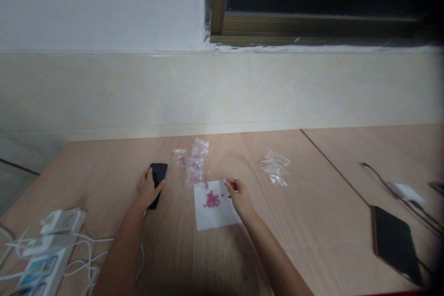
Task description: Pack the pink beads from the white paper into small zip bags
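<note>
My left hand (pixel 148 188) rests on a black phone (pixel 158 175) lying on the wooden table (pixel 312 203), fingers curled round its lower part. My right hand (pixel 238 195) hovers at the right edge of a white sheet (pixel 215 215), fingertips pinched together near a small pink bead. A cluster of pink beads (pixel 211 200) lies on the sheet. Small clear zip bags (pixel 194 159), some holding pink beads, lie just beyond the sheet.
A second pile of clear bags (pixel 275 167) lies to the right. A power strip with white cables and chargers (pixel 48 245) is at the left front. A dark tablet (pixel 395 243) and a white charger with cable (pixel 404 190) are at the right. A wall and window stand behind.
</note>
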`<control>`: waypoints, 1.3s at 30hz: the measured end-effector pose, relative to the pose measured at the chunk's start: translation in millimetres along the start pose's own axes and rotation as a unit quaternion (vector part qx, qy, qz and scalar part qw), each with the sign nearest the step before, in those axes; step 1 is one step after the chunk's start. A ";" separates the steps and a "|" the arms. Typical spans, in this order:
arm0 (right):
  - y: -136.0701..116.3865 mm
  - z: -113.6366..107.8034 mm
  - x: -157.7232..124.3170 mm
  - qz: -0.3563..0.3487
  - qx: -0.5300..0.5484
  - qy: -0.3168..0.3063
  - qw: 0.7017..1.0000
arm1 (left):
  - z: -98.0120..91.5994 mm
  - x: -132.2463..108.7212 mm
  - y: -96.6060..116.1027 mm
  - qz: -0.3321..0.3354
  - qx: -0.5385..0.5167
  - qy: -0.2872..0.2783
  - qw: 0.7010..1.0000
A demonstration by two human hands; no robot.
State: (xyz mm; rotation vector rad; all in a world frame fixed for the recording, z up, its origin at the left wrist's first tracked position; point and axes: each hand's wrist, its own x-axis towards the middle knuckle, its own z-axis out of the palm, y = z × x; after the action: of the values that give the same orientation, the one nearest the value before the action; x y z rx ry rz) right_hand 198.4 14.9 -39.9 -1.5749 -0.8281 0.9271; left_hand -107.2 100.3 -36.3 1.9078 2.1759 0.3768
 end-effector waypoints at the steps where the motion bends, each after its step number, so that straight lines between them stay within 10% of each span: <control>1: 0.5 -1.9 -1.8 0.002 0.004 -0.002 1.000 | -1.6 -2.7 -8.6 0.005 -0.046 0.016 0.999; 7: -0.7 -15.7 -8.3 0.016 0.031 -0.007 0.999 | -13.5 -29.1 -46.5 0.016 -0.130 0.012 0.991; 15: 2.4 -41.3 -17.3 0.049 0.075 0.014 0.996 | -14.9 -43.6 -21.4 -0.056 -0.126 0.024 0.990; 20: 2.2 -78.3 -4.5 -0.002 0.038 0.130 0.991 | -8.7 -46.5 -28.3 -0.053 -0.167 0.014 0.984; 39: 23.1 -121.4 3.8 0.031 -0.006 0.201 0.979 | -4.6 -7.7 -50.8 -0.120 -0.218 0.047 0.967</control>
State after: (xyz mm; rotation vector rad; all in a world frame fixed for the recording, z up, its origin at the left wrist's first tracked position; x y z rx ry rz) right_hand 309.1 -39.4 -48.8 -1.7298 -0.5028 0.6148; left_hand -155.1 86.3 -49.0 1.4004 2.1248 0.8337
